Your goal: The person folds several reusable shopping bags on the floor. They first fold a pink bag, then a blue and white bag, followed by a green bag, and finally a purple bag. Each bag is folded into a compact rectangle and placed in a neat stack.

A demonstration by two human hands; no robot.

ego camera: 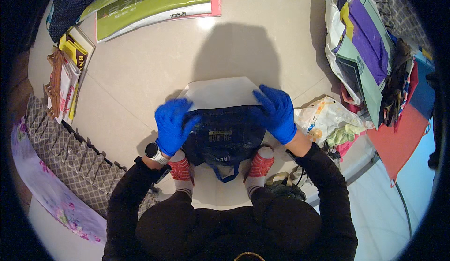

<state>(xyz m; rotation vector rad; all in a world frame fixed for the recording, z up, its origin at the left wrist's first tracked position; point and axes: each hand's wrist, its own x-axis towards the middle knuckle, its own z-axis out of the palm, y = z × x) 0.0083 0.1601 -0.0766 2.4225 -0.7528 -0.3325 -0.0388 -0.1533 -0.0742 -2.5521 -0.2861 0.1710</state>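
A dark blue shopping bag with printed writing lies between my feet, its blue handle loop towards me. The bag's pale inner or bottom panel shows beyond the dark part; which of these it is I cannot tell. My left hand, in a blue glove, is at the bag's left edge with thumb and fingers apart. At the right edge my right hand, gloved too, has its fingers spread over the dark side. Both sets of fingertips are blurred, and whether they touch the bag I cannot tell.
Flat green and white bags lie at the far left. Folded bags and papers stand left. A white bag stuffed with folded bags stands at the right, near a crumpled patterned plastic bag and a red bag.
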